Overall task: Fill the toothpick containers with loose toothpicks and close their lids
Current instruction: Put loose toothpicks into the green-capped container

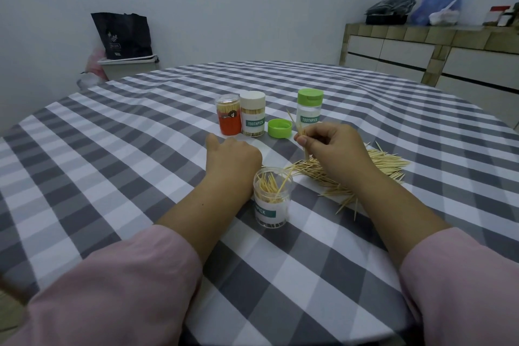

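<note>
Four toothpick containers on the checkered table (pixel 112 149), going left to right. Back row first: an orange-labelled jar (pixel 229 116) with a clear cap, touching a white-capped jar (pixel 253 115), both upright and packed full. The left hand (pixel 231 156) rests knuckles-up on the cloth in front of them, fingers curled under; can't tell if it's holding anything. Just beside its wrist stands the open jar (pixel 271 199), upright, partly filled, sticks leaning every which way out of the mouth. One loose green lid (pixel 279 128) lies open side up. Then a green-capped bottle (pixel 309 108), upright, looks empty. The right hand (pixel 334 147) pinches a small bunch of toothpicks (pixel 299 128), roughly upright, tips tilting up-left. Under it, one loose pile (pixel 387 163) mostly runs left-right.
</note>
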